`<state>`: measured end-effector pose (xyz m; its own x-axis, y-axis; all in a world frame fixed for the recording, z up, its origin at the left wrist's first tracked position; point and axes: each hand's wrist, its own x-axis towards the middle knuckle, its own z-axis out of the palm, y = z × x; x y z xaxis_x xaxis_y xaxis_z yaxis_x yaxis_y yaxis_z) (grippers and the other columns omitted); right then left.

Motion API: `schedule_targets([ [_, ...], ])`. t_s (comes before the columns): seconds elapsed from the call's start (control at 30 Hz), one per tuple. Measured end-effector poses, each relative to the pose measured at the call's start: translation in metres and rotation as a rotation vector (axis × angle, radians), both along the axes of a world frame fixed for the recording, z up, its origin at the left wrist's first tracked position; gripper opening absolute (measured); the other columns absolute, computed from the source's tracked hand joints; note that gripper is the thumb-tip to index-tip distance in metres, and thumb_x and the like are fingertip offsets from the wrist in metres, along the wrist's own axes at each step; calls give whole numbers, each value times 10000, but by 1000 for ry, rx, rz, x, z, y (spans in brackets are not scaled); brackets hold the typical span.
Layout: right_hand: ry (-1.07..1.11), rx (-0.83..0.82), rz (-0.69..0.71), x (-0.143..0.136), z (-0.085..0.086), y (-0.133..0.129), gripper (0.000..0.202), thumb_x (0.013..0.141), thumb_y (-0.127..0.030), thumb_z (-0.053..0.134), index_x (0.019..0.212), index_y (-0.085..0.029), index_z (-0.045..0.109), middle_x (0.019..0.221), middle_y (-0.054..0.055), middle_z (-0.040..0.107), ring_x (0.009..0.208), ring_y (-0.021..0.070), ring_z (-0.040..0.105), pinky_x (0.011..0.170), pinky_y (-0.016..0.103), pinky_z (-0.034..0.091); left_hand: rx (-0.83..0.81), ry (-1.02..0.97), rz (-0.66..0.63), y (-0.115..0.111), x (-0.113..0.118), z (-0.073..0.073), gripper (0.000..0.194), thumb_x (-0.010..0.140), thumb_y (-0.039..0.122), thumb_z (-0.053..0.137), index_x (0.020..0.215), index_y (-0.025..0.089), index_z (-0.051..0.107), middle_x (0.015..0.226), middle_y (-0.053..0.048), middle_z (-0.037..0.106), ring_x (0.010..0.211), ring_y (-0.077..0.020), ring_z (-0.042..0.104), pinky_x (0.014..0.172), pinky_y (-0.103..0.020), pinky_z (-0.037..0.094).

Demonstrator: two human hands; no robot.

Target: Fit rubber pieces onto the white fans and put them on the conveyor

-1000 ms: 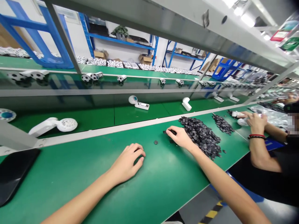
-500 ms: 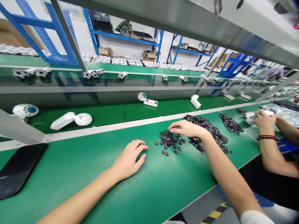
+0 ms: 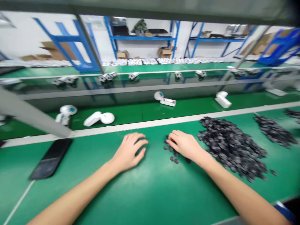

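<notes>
On the green tabletop [image 3: 145, 187], my left hand [image 3: 130, 152] rests with its fingers apart and nothing in them. My right hand [image 3: 185, 144] is over a small group of black pieces [image 3: 174, 160], its fingers curled down and close together; whatever they grip is hidden. Some of the small pieces show beside and beneath that hand. A large heap of the same flat black pieces [image 3: 234, 147] lies just right of my right hand.
A dark phone [image 3: 52, 159] lies at the left by a slanted metal post [image 3: 35, 109]. Beyond the pale table edge, white jointed devices [image 3: 99, 118] sit on a lower green surface. Another black pile [image 3: 274, 129] is at the right.
The view has turned right and levelled, and the co-worker's hands have left it. My right hand has come down onto the small group of black pieces. My left hand stays open.
</notes>
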<state>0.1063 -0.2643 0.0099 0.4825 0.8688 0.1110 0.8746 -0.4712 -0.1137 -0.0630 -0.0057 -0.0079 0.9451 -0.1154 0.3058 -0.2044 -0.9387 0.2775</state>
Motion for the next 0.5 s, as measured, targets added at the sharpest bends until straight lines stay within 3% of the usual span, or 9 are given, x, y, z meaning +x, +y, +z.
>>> schedule_targets([
  [0.03, -10, 8, 0, 3, -1, -3, 198, 1070, -364, 559, 981, -237, 683, 969, 30, 695, 954, 211, 665, 685, 276, 430, 69, -59, 135, 21, 6, 4, 305, 999, 297, 530, 1277, 252, 646, 1434, -121, 582, 1352, -332, 499, 1135, -543, 364],
  [0.1, -20, 27, -3, 12, -4, -10, 193, 1073, -354, 547, 996, -262, 699, 983, 17, 707, 967, 211, 674, 652, 283, 423, 131, -186, 534, 72, 15, 12, 374, 976, 332, 562, 1324, 214, 629, 1507, -172, 514, 1423, -398, 421, 1158, -592, 308],
  [0.17, -8, 61, -16, 20, -5, -15, 197, 1071, -366, 541, 1010, -278, 707, 986, 8, 716, 975, 214, 679, 639, 286, 421, 96, -190, 823, 122, 19, 20, 617, 950, 415, 601, 1495, 150, 486, 1624, -228, 370, 1502, -447, 310, 1187, -619, 257],
  [0.2, 7, 73, -23, 22, -4, -17, 201, 1070, -373, 538, 1015, -283, 710, 983, 4, 720, 969, 213, 682, 636, 287, 421, 49, -105, 839, 141, 20, 23, 740, 938, 479, 616, 1553, 128, 403, 1637, -243, 349, 1501, -451, 315, 1185, -610, 271],
  [0.3, 70, 93, -50, 24, 2, -20, 219, 1065, -381, 526, 1017, -289, 719, 975, 4, 731, 930, 211, 691, 629, 287, 421, 7, 23, 743, 169, 28, 25, 849, 852, 562, 712, 1532, 131, 444, 1512, -212, 533, 1378, -396, 501, 1131, -490, 397],
  [0.4, 121, 121, -54, 24, 6, -20, 248, 1065, -367, 513, 1015, -276, 738, 1004, 25, 741, 922, 217, 699, 646, 290, 436, 1, 76, 648, 167, 39, 25, 789, 845, 589, 713, 1465, 137, 527, 1406, -177, 619, 1276, -352, 574, 1079, -428, 439],
  [0.5, 156, 154, 52, 21, 7, -18, 265, 1072, -361, 513, 1044, -271, 761, 1053, 43, 743, 977, 227, 702, 719, 296, 473, 17, 123, 587, 158, 46, 29, 770, 872, 621, 659, 1435, 110, 539, 1394, -165, 620, 1247, -329, 579, 1063, -399, 434],
])
